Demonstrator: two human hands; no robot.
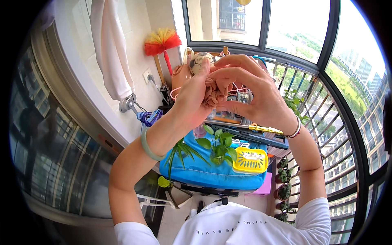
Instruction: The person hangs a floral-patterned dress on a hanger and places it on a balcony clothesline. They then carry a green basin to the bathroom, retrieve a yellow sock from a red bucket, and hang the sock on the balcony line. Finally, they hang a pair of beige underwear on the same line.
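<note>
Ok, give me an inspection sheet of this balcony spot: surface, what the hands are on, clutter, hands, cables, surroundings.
Surface: blue cover over a low stand, bearing plants and a basket.
Job's things: crumpled beige cloth, raised between both hands.
Clutter: green potted plant, yellow slotted basket, small ball, red and yellow duster, row of small pots.
Hands: left hand and right hand both grip the cloth; green bangle on the left wrist, bead bracelet on the right.
Cables: plug in a wall socket.
Surroundings: white garment hanging, curved windows, railing, buildings outside.
</note>
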